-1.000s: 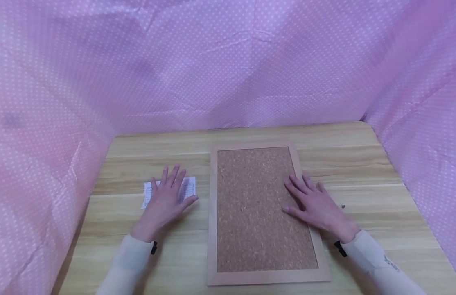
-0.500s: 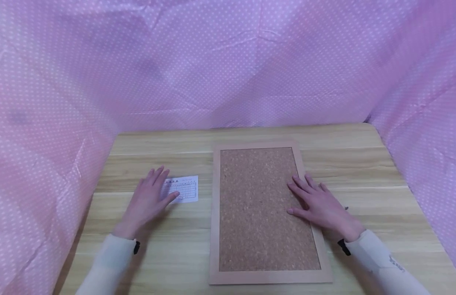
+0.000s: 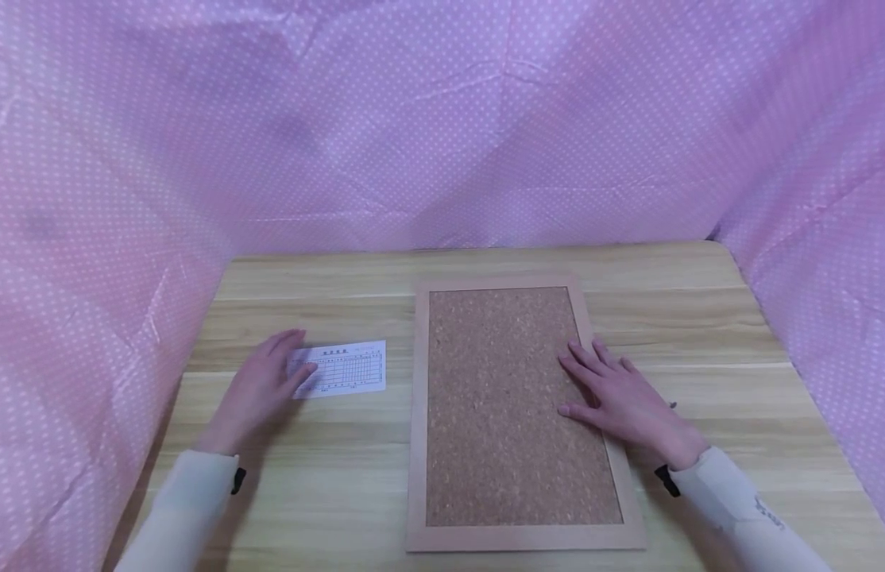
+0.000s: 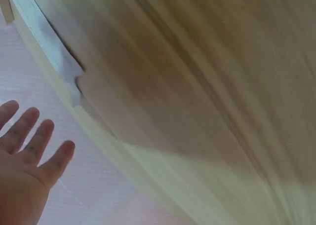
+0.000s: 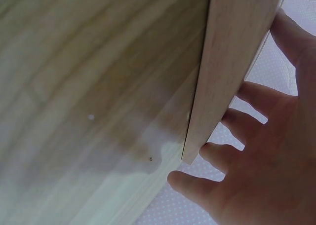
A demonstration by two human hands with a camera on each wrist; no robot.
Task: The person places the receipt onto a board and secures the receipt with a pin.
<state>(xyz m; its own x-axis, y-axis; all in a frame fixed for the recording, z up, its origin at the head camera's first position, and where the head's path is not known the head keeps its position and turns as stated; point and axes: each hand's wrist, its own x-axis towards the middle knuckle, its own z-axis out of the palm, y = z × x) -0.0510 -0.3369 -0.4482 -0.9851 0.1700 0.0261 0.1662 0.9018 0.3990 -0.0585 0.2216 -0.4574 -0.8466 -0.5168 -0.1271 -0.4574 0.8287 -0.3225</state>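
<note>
A cork board [image 3: 517, 405] in a pale wooden frame lies flat in the middle of the wooden table [image 3: 628, 270]. My right hand [image 3: 617, 393] rests flat on the board's right edge, fingers spread over cork and frame; the right wrist view shows the fingers [image 5: 256, 106] beside the frame [image 5: 232, 62]. A small white printed slip [image 3: 342, 368] lies left of the board. My left hand [image 3: 260, 385] lies flat at the slip's left end, its thumb touching the paper. In the left wrist view, the straight fingers [image 4: 32, 136] show beside the table edge.
Pink dotted cloth [image 3: 442, 119] hangs behind and on both sides of the table. A tiny dark speck [image 3: 671, 404] sits on the wood right of my right hand. Bare tabletop stretches at the back and front left.
My left hand has slid left and back off the slip, uncovering most of it. The slip has shifted slightly right. My right hand has stayed on the board.
</note>
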